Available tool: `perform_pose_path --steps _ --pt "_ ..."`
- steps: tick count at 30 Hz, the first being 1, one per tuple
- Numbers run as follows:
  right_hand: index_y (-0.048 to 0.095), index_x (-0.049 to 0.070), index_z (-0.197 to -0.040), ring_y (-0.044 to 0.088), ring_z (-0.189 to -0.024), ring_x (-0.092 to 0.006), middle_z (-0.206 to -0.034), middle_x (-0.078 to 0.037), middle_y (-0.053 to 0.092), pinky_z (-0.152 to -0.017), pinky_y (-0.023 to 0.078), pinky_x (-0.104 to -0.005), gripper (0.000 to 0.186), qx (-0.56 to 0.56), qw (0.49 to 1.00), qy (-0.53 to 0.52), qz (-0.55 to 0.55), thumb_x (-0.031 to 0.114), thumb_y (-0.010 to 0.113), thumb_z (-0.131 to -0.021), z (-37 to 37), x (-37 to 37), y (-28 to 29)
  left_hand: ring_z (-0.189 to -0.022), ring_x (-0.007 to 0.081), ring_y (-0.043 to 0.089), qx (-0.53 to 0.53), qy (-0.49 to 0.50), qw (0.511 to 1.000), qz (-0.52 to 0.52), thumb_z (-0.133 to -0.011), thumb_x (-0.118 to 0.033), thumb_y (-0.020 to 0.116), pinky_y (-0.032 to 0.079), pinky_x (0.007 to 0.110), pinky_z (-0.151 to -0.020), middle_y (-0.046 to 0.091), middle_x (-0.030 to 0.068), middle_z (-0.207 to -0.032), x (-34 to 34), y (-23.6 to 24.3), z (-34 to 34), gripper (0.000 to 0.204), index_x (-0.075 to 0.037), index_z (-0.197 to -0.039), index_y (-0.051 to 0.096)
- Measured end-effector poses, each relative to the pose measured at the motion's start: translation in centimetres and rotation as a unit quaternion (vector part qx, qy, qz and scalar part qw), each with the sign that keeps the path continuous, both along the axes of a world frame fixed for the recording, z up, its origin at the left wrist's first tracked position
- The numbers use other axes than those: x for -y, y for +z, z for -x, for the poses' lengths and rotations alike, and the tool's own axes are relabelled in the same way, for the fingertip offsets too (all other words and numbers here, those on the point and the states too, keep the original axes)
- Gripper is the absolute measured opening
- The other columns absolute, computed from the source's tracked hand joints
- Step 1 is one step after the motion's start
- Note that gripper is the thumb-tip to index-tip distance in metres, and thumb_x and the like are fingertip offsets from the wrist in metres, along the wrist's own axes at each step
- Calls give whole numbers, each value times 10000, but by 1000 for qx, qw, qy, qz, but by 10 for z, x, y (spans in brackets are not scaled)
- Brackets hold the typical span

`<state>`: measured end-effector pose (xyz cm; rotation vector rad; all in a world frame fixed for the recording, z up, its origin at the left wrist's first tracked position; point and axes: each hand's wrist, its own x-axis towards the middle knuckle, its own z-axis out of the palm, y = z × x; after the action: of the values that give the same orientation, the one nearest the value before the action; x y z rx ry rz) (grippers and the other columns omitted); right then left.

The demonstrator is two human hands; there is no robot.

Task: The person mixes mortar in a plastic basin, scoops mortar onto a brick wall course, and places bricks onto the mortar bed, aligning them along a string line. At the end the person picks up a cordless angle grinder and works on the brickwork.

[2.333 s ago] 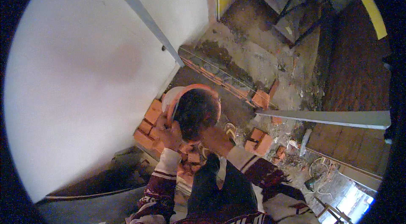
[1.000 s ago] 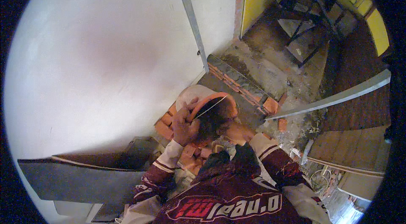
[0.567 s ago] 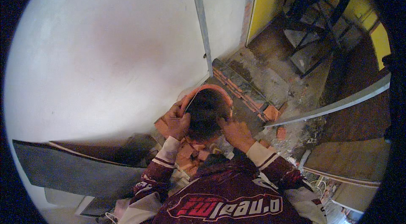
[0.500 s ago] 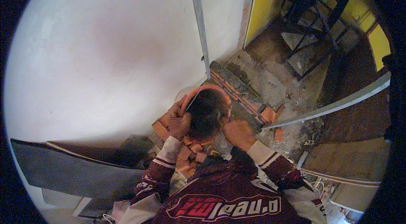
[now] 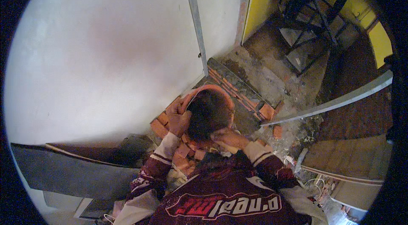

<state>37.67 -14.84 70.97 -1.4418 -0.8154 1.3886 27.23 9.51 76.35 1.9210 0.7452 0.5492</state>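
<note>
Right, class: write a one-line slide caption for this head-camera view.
Both hands, left hand and right hand, grip an orange bucket of dark fill over broken bricks beside a white wall.

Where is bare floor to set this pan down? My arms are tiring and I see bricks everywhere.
The freest patch is the grey floor between the brick row and the black metal frame, though gritty. Under the pan, held by the left hand and right hand, loose bricks crowd the wall. Rubble fills the right.
</note>
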Motion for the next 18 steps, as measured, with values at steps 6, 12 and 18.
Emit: perform_pose_path --steps 6,12,18 --pt "682 81 -1060 719 -656 -336 -781 -184 711 -579 575 -502 332 458 886 -8 66 387 556 -1028 1 0 50 -863 175 663 -17 45 997 56 -732 -75 676 553 338 -850 735 60 -999 -5 -25 7 482 6 -1207 700" --pt "691 13 -1059 718 -728 -436 -873 -247 719 -641 575 -554 240 611 771 -41 174 194 602 -928 -25 13 108 -856 229 662 92 -12 994 -56 -742 -18 619 531 374 -847 724 128 -1045 21 -24 -24 498 -12 -1237 670" --pt "718 -19 -1075 715 -789 -428 -972 -245 739 -747 580 -537 307 433 871 53 228 232 577 -967 -45 9 43 -998 280 715 71 -57 995 -40 -730 -5 610 519 402 -972 735 165 -1133 37 -2 -31 559 -14 -1286 659"
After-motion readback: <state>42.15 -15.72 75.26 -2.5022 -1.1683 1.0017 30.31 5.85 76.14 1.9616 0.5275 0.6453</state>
